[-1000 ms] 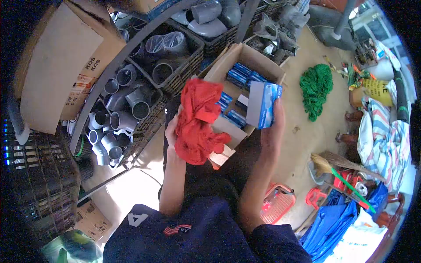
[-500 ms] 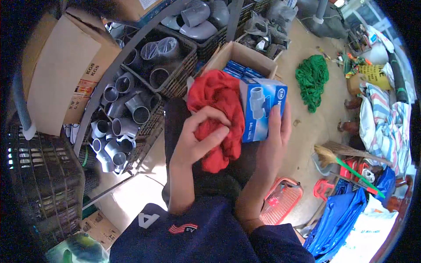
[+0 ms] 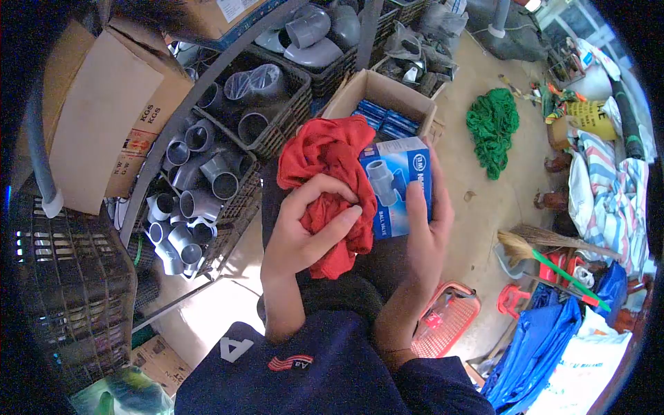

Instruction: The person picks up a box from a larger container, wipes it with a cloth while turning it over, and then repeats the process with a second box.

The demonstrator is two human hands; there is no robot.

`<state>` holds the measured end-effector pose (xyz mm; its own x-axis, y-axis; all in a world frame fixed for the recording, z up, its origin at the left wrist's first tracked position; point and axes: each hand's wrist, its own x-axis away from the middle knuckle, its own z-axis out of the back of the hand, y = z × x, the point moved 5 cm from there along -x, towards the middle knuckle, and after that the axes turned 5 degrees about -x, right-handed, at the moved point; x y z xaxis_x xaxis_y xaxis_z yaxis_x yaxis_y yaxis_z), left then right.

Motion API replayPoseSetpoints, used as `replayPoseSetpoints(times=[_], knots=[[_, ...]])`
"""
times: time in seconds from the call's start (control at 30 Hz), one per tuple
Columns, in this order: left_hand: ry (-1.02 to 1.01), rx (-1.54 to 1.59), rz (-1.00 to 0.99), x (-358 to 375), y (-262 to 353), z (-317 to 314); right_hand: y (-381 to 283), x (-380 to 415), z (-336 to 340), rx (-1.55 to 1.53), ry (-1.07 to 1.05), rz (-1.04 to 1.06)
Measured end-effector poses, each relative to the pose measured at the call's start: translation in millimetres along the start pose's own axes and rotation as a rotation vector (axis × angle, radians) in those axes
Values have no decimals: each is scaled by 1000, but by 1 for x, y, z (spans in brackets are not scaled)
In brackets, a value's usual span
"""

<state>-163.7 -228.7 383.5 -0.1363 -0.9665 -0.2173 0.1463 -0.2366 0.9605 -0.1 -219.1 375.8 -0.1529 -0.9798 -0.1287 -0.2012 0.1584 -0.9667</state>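
Note:
My left hand [image 3: 301, 225] is closed on a bunched red cloth [image 3: 325, 155], thumb and fingers pinching its folds. My right hand [image 3: 429, 232] grips a blue and white ball valve box [image 3: 398, 187] from its right side, with the thumb across the printed front. The cloth touches or overlaps the box's left edge. Just beyond both hands stands an open cardboard box [image 3: 394, 90] with several blue boxes [image 3: 389, 121] inside it.
Crates of grey pipe fittings [image 3: 194, 204] fill a rack on the left, beside a large carton [image 3: 104, 117]. Green netting [image 3: 492, 131] lies on the floor ahead. A red basket [image 3: 449, 321], a broom [image 3: 515, 247] and blue sheeting [image 3: 532, 339] are at the right.
The ball valve box has come down and slightly left, toward my body. The red cloth has shifted left and its folds have changed. Both hands keep their hold.

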Motion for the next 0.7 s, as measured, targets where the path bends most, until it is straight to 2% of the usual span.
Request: replayPoseSetpoints(times=[0.13, 0.2, 0.33, 0.37, 0.4, 0.43, 0.5, 0.67, 0.7], knots=[[56, 2, 16, -1, -3, 0, -2, 2, 2, -10, -98, 5], [223, 99, 64, 0, -6, 5, -5, 3, 0, 12, -103, 7], [229, 71, -36, -1, -10, 7, -6, 3, -5, 15, -65, 19], [144, -7, -56, -2, -6, 4, -4, 3, -4, 20, -16, 44], [60, -85, -76, -2, -3, 1, 3, 5, -2, -61, 35, -31], [61, -85, -76, -2, -3, 1, 2, 4, -4, -62, 34, -31], [-59, -64, -42, -2, -5, -7, -1, 3, -2, -105, 128, -9], [-4, -95, -65, -2, -8, -6, -7, 5, -1, -72, 101, 7], [49, -76, -58, -2, -8, -3, -7, 6, -2, -78, 71, -49]])
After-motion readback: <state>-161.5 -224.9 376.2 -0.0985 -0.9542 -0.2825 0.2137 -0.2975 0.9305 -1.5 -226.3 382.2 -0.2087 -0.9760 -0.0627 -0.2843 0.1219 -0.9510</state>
